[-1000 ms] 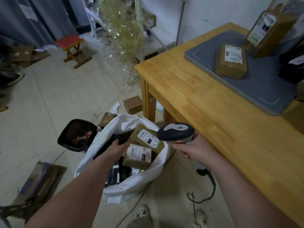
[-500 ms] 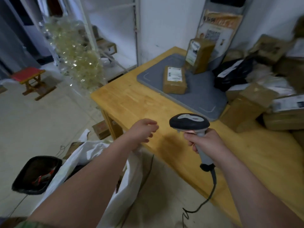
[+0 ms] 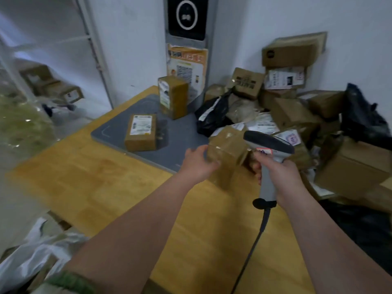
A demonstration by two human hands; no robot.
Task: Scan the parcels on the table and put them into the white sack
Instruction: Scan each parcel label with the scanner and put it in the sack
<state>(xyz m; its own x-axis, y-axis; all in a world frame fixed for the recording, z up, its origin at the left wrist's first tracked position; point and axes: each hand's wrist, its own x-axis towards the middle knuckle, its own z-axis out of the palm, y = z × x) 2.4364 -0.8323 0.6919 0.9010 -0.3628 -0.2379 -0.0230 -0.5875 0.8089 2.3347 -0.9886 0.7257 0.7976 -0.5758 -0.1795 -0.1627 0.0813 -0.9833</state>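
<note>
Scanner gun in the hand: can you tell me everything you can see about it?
The barcode scanner is pistol-shaped and looks like plastic: a broad dark head, a light grey handle, and a small red and white sticker under the head. The right hand grips the handle and holds it upright above the wooden table. A dark cable hangs from the handle's foot. Its head is close beside the cardboard parcel that the left hand grips; touching or not, I cannot tell.
</note>
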